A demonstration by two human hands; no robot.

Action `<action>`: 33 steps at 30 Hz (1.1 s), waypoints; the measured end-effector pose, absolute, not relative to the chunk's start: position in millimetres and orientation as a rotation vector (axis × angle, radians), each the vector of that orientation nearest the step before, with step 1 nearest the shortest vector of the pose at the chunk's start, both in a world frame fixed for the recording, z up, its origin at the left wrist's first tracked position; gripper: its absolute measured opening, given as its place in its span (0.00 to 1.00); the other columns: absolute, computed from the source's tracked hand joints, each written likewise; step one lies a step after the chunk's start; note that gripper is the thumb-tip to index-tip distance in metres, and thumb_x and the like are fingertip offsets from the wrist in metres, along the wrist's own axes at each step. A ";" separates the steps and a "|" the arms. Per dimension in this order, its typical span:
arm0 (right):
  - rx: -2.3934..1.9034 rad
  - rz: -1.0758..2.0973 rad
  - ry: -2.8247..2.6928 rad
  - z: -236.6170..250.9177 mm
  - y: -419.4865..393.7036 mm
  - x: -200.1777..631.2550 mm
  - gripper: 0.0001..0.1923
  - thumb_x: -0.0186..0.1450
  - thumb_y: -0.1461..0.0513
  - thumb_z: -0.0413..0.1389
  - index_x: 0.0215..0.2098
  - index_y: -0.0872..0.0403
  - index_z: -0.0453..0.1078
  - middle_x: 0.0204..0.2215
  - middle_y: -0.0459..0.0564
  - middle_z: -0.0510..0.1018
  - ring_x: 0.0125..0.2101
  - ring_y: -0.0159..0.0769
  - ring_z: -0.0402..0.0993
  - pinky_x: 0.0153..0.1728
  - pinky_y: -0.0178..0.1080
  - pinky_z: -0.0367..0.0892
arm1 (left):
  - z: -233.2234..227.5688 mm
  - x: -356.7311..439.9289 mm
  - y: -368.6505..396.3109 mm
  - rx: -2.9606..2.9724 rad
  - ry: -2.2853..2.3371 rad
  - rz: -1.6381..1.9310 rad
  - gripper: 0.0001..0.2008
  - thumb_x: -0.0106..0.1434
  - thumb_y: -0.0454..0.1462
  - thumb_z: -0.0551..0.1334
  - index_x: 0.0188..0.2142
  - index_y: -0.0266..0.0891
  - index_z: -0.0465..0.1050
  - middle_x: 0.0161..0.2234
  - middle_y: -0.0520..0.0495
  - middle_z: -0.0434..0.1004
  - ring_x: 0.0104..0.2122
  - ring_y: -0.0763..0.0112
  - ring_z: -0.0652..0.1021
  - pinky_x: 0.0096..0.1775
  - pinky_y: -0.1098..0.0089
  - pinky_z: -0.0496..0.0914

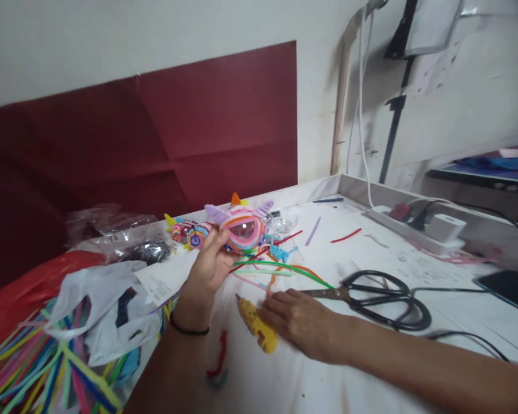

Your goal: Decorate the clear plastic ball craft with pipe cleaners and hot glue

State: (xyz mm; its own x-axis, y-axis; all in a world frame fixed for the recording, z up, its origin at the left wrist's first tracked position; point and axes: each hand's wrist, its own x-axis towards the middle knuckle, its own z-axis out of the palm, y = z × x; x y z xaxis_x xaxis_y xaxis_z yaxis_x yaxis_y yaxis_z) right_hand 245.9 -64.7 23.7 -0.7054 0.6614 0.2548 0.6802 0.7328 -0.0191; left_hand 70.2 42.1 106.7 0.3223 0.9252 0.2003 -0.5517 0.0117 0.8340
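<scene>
My left hand point(209, 264) is raised above the white table point(371, 368) and grips a pair of glasses point(239, 227) wrapped in multicoloured pipe cleaners, with purple tufts and an orange tip on top. My right hand point(300, 322) lies palm down on the table, its fingers resting on or right beside a yellow glue gun point(255, 323). Loose green, pink and orange pipe cleaners point(280, 269) lie just beyond the right hand's fingertips. Whether the right hand grips the glue gun I cannot tell.
Large black scissors point(384, 299) lie right of my right hand. A heap of coloured pipe cleaners point(34, 368) and plastic bags point(107, 305) fill the left. A power strip with chargers point(414, 221) and cables sits at the back right; a dark phone point(507, 287) lies far right.
</scene>
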 end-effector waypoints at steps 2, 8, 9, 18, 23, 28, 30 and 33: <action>-1.068 -0.219 -2.696 15.7 -56.0 239.7 0.16 0.70 0.67 0.52 0.54 0.58 0.72 0.45 0.58 0.81 0.45 0.48 0.76 0.42 0.46 0.72 | 99.3 64.1 42.1 1.004 0.491 1.197 0.16 0.58 0.35 0.70 0.46 0.41 0.74 0.43 0.48 0.83 0.45 0.61 0.81 0.51 0.56 0.75; -1.010 -0.227 -2.760 15.4 -47.3 236.9 0.12 0.70 0.67 0.52 0.48 0.59 0.75 0.39 0.58 0.81 0.42 0.48 0.77 0.43 0.46 0.73 | 89.8 53.7 42.0 1.026 0.464 1.208 0.26 0.57 0.36 0.71 0.54 0.43 0.70 0.46 0.45 0.82 0.47 0.59 0.81 0.52 0.56 0.75; -0.992 -0.202 -2.760 19.3 -48.3 238.1 0.12 0.70 0.67 0.52 0.48 0.60 0.76 0.39 0.59 0.81 0.42 0.49 0.77 0.44 0.46 0.73 | 89.0 53.3 42.2 1.035 0.458 1.216 0.26 0.56 0.36 0.72 0.55 0.43 0.70 0.46 0.46 0.82 0.47 0.59 0.81 0.52 0.57 0.75; -1.081 0.519 -2.486 69.6 -76.4 299.3 0.28 0.71 0.55 0.53 0.68 0.47 0.62 0.63 0.59 0.71 0.60 0.49 0.71 0.57 0.46 0.71 | 86.6 51.7 44.0 1.090 0.521 1.224 0.26 0.50 0.39 0.75 0.48 0.40 0.71 0.45 0.44 0.81 0.48 0.56 0.80 0.51 0.57 0.74; -1.023 0.655 -2.117 85.7 -85.7 323.8 0.24 0.68 0.52 0.57 0.62 0.34 0.68 0.60 0.53 0.75 0.57 0.54 0.74 0.50 0.50 0.76 | 83.8 51.6 42.2 1.122 0.577 1.207 0.25 0.49 0.39 0.75 0.46 0.41 0.70 0.46 0.45 0.80 0.40 0.61 0.82 0.40 0.65 0.75; -0.976 0.906 -1.971 113.0 -84.4 308.8 0.20 0.67 0.45 0.55 0.56 0.31 0.73 0.53 0.49 0.79 0.50 0.51 0.78 0.44 0.49 0.78 | 81.7 54.6 39.1 1.172 0.573 1.177 0.29 0.49 0.41 0.75 0.49 0.43 0.71 0.49 0.44 0.78 0.42 0.62 0.81 0.35 0.70 0.73; -0.976 0.925 -1.949 119.8 -82.6 302.9 0.20 0.66 0.44 0.56 0.55 0.32 0.74 0.51 0.48 0.80 0.49 0.52 0.78 0.45 0.50 0.77 | 83.3 56.2 37.1 1.189 0.549 1.171 0.29 0.50 0.42 0.75 0.51 0.43 0.71 0.50 0.43 0.78 0.43 0.61 0.80 0.38 0.69 0.73; -0.949 0.982 -1.893 120.2 -79.0 300.7 0.23 0.62 0.43 0.59 0.55 0.33 0.75 0.49 0.49 0.81 0.46 0.52 0.78 0.45 0.50 0.76 | 88.6 58.7 32.7 1.227 0.479 1.166 0.28 0.51 0.42 0.75 0.50 0.42 0.72 0.48 0.43 0.79 0.45 0.58 0.80 0.44 0.65 0.73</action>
State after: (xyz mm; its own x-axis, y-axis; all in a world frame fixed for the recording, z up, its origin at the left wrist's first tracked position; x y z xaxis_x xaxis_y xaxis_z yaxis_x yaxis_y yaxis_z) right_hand 300.7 -79.0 120.2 -0.4116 0.8618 0.2964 0.2540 0.4209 -0.8708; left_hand 58.7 32.7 88.6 0.3902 0.8765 0.2820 -0.4257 -0.0998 0.8993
